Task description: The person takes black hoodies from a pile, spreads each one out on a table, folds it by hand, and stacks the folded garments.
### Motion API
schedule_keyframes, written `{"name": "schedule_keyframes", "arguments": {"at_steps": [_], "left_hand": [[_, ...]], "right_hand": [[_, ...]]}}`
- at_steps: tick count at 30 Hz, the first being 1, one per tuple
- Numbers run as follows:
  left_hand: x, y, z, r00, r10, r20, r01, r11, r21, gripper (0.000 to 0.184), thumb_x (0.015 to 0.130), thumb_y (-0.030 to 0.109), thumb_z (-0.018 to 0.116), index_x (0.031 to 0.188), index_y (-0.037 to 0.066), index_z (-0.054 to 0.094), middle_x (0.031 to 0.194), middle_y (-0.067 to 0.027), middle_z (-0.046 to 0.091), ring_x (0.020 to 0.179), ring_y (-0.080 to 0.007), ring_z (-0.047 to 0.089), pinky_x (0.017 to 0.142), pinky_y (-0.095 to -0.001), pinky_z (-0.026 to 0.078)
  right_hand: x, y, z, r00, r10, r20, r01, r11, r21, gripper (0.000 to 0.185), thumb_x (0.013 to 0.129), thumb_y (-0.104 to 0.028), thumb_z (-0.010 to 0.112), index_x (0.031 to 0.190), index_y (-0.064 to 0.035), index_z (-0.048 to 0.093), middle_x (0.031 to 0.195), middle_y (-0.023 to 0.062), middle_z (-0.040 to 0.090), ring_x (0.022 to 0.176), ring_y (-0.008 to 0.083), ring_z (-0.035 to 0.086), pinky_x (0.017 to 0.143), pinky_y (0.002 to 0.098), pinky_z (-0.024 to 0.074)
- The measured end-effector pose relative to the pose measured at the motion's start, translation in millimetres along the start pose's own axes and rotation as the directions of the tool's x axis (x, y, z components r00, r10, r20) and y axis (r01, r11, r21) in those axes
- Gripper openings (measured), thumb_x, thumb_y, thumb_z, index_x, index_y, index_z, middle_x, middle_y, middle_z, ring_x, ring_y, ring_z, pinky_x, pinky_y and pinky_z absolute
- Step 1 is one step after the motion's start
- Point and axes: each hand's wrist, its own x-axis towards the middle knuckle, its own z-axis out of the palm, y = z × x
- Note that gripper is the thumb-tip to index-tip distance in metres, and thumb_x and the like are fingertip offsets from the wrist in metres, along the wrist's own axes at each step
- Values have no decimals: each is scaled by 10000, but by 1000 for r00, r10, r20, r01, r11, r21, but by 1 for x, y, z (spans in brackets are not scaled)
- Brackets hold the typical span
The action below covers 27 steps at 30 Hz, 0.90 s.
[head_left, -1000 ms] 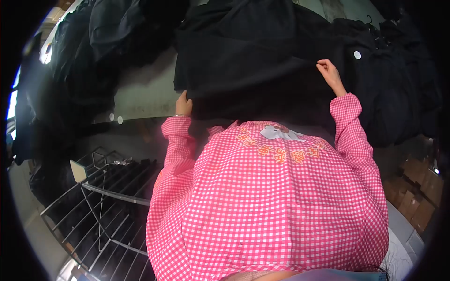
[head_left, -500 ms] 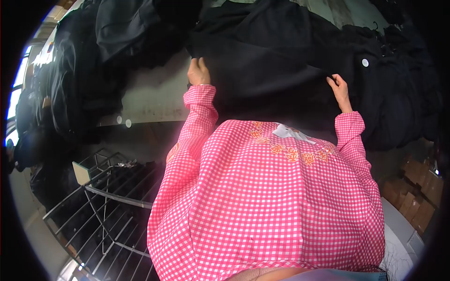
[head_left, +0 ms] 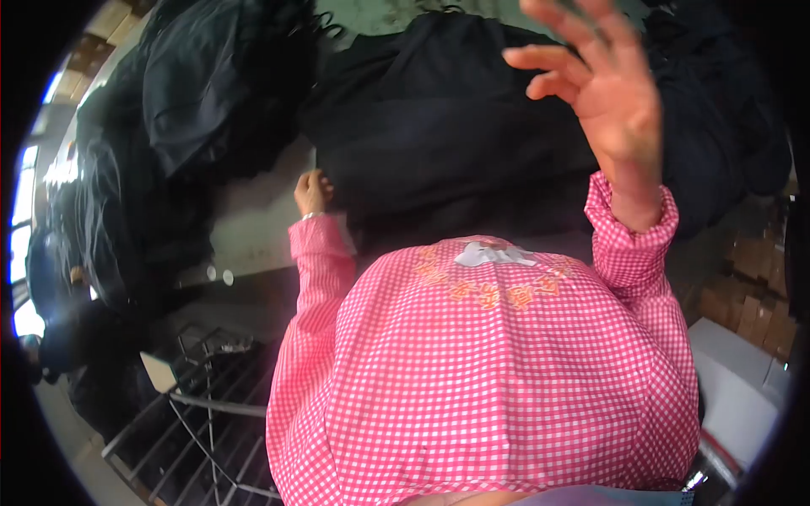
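A large black garment [head_left: 456,143] lies spread across the pale tabletop [head_left: 261,223] in front of me. My left hand [head_left: 312,194] is at the garment's left edge, its fingers curled closed on the dark cloth there. Raised above the right part of the garment, my right hand [head_left: 620,110] shows its palm with fingers apart and nothing in them. It looks close to the camera, and its fingertips reach the top of the view. Both sleeves are pink and white checked.
Black garments are heaped at the left [head_left: 194,93] and right [head_left: 717,126] of the table. A metal wire rack [head_left: 194,430] stands at lower left. Cardboard boxes [head_left: 751,295] and a white box [head_left: 734,371] are at the right. Two white discs [head_left: 219,275] sit near the table's front edge.
My right hand has let go of the cloth's right side and come up, opening. My left hand has moved down and left, along with the cloth's edge. The garment now lies flatter.
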Motion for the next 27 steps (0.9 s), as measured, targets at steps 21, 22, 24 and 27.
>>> {"name": "schedule_keyframes", "arguments": {"at_steps": [21, 22, 24, 27], "left_hand": [[-65, -29, -27, 990, -1, 138, -1, 1000, 16, 181, 871, 216, 580, 970, 65, 593, 703, -62, 593, 525, -135, 563, 454, -213, 454], [-82, -25, -26, 988, 17, 153, -20, 1000, 16, 198, 867, 219, 581, 994, 67, 579, 729, -59, 586, 559, -144, 573, 485, -235, 469], [-94, -28, -23, 985, 22, 173, -18, 999, -27, 192, 879, 211, 576, 985, 52, 577, 743, -64, 582, 553, -125, 557, 494, -216, 463], [-112, -39, -16, 991, 94, 100, -98, 994, 42, 176, 860, 170, 557, 985, 46, 570, 752, -70, 573, 584, -124, 554, 509, -227, 457]], "right_hand": [[-52, -118, 23, 882, -468, 49, 470, 875, -116, 387, 822, -87, 612, 1179, -21, 475, 1161, 165, 536, 898, 223, 599, 698, 251, 476], [-61, -127, 22, 872, -489, 18, 486, 862, -141, 385, 823, -84, 609, 1178, -20, 474, 1164, 165, 535, 893, 221, 600, 693, 249, 476], [-77, -147, 17, 843, -537, -10, 526, 829, -192, 381, 825, -78, 605, 1177, -18, 471, 1169, 166, 531, 884, 217, 603, 682, 244, 477], [-106, -172, 7, 781, -623, -37, 595, 761, -258, 374, 828, -68, 598, 1175, -16, 468, 1177, 166, 526, 870, 212, 607, 666, 237, 478]]}}
